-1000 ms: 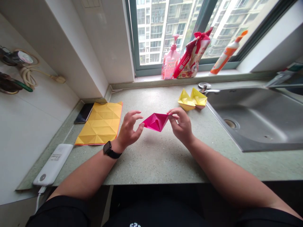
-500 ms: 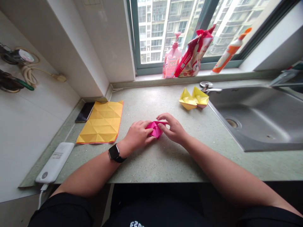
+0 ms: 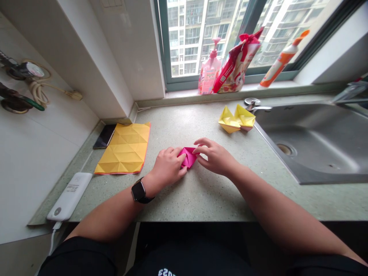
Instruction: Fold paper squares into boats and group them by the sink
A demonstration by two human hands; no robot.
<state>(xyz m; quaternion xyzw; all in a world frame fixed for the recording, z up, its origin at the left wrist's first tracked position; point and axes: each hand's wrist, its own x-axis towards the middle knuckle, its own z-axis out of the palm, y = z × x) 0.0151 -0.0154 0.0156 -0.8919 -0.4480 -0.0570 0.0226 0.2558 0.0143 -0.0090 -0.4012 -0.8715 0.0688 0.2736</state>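
Clearly, the pink folded paper [image 3: 190, 158] sat at the hub of everything, on the speckled counter [image 3: 195, 201], with a hand on either side of it. Taking it as the centre of a clock, the left hand [image 3: 169, 165] came in from between eight and nine, its fingers laid over the paper's left part and the thumb by its near edge; as those fingers hid much of that side, I could not tell whether they pinched the paper or merely rested on it. From three o'clock the right hand [image 3: 214, 156] reached across, fingers spread and curved, a gap showing between thumb and forefinger, with a fingertip at the paper's right end. A black watch [image 3: 139, 190] circled the left wrist at eight.

Out at nine lay a stack of creased yellow paper [image 3: 123, 149], reddish at its edges, with a dark phone [image 3: 104, 136] just beyond it. A white power bank [image 3: 69, 196] with a cable plugged in lay at eight. Two yellow folded pieces [image 3: 230, 120] stood side by side at two, near the steel sink [image 3: 324, 145] at three. On the windowsill, a pink pump bottle [image 3: 209, 76] stood just past twelve, beside a red bag [image 3: 237, 69] at one.
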